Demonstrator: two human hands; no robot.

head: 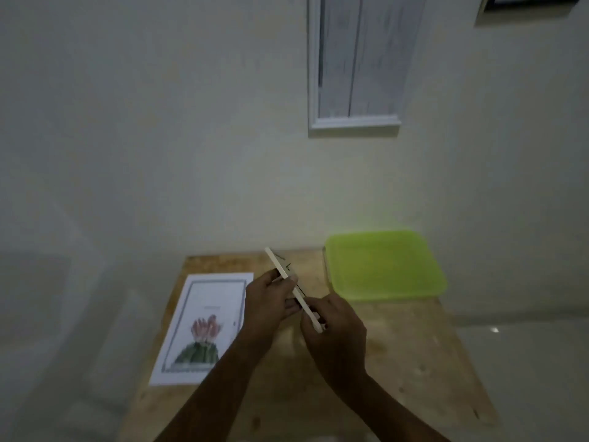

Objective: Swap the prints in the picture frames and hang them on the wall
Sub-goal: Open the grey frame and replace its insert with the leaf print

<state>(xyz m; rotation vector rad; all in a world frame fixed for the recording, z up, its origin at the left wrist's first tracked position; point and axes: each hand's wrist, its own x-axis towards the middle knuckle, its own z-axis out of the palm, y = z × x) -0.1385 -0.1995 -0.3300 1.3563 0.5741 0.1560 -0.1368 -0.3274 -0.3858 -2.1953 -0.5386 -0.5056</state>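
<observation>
1. Slim cream picture frame (275, 261), seen edge-on and held in the air over the middle of the wooden table (398, 346). Tilted, far end higher and angled left. Thin dark lines show along its right face, too blurred to make out. Pinched mid-length by the left hand (271, 301) and at the near end by the right hand (334, 330).
2. Loose print (204, 327): a white sheet with a thin grey border, showing a green cactus topped with pink blooms. Lying flat and face up on the table's left part.
3. White frame (355, 123), hung upright on the wall above the table's far edge, with blurred pale grey content.
4. Black frame (492, 3), only a corner in view, on the wall high above the table and to its right.
</observation>
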